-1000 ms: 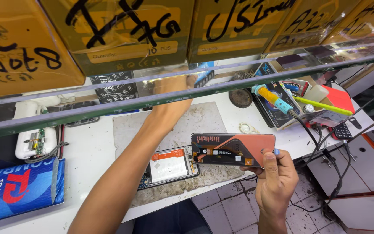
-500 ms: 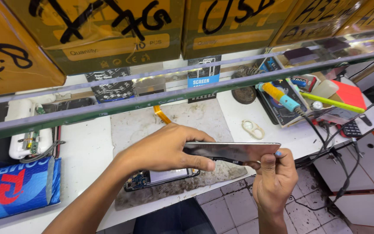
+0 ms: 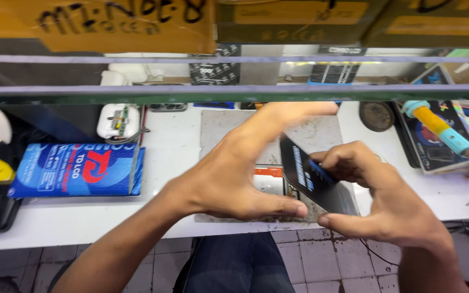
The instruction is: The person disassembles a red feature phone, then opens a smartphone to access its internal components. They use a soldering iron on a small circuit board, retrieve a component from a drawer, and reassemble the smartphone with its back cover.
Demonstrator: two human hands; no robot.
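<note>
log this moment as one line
left hand: holds black panel | right hand: holds same panel | below: opened phone on grey mat

A thin, flat black panel [image 3: 313, 182] with blue print on its face is tilted on edge above the grey work mat, pinched between fingers at both ends.

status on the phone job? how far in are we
Done: the phone lies opened on the grey mat, its insides showing. In hand: the left hand and right hand both grip a flat black panel, tilted above the phone. Left: the panel is not seated on the phone, and the soldering iron sits unused on the right. The blue box lies to the left.
</note>
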